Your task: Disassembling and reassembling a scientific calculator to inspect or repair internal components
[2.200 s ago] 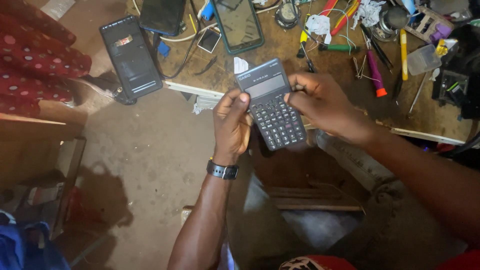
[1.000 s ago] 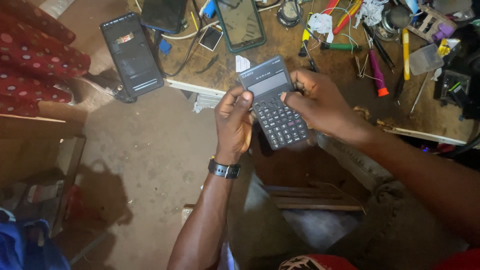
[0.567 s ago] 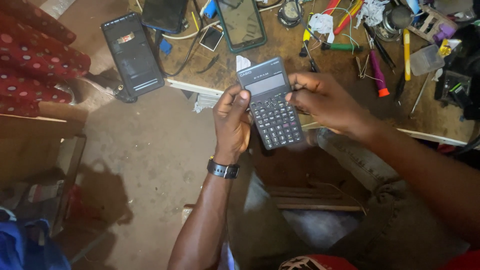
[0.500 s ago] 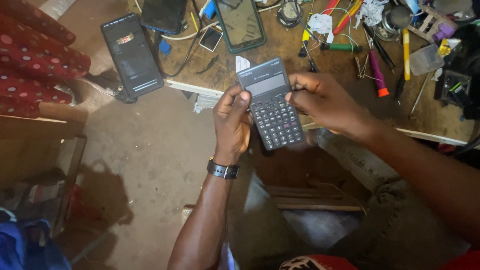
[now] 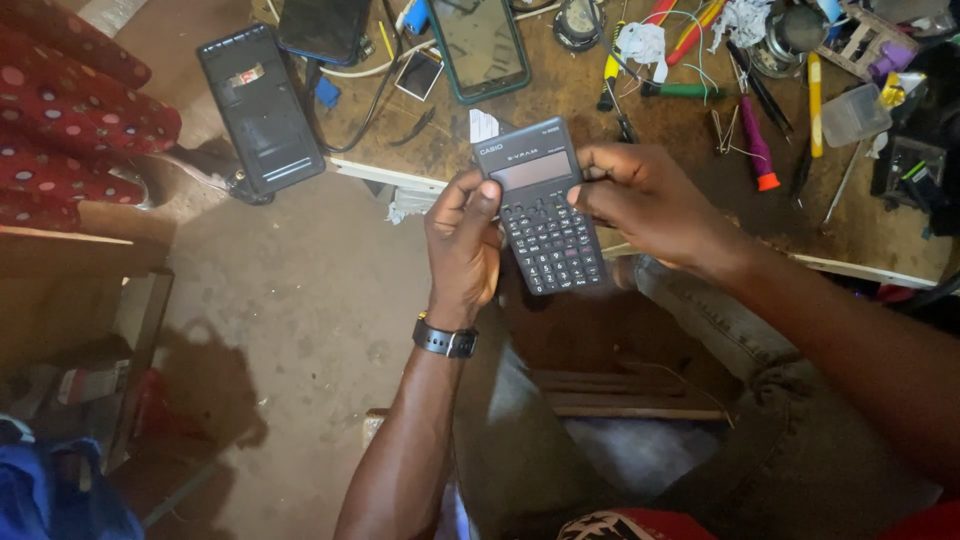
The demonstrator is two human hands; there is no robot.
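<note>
A dark calculator (image 5: 545, 205) hovers just off the workbench edge (image 5: 400, 176), over open floor. The left hand (image 5: 465, 240) clasps its nine-o'clock side; the right hand (image 5: 640, 200) pinches three o'clock.

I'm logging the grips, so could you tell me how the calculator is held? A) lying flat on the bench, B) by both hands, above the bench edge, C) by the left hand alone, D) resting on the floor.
B: the left hand grips the calculator at its left edge and the right hand at its right.
</note>
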